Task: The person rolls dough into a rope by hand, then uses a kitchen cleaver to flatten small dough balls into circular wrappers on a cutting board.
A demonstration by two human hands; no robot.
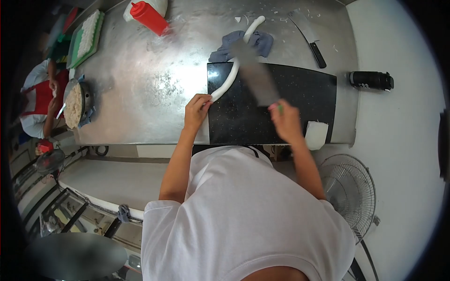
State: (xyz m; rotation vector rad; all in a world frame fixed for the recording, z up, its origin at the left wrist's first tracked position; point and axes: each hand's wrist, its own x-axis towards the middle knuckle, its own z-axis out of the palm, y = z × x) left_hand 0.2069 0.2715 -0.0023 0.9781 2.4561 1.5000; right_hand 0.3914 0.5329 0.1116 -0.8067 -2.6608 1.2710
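Observation:
A long white dough rope [233, 70] curves from a grey cloth [263, 42] down onto a black cutting board [304, 93]. My left hand [197, 110] pinches the near end of the rope at the board's left edge. My right hand [286, 122] grips the handle of a cleaver [255, 75], whose wide blade is blurred with motion above the board, just right of the rope. A white lump [316, 135] lies at the board's near right corner.
A second cleaver [307, 35] lies on the steel table [150, 93] at the back, with a red squeeze bottle [150, 18] and a tray of white pieces [86, 37]. A black flask [370, 80] lies right. Another person [40, 100] works by a bowl [75, 105]. A fan [349, 192] stands below right.

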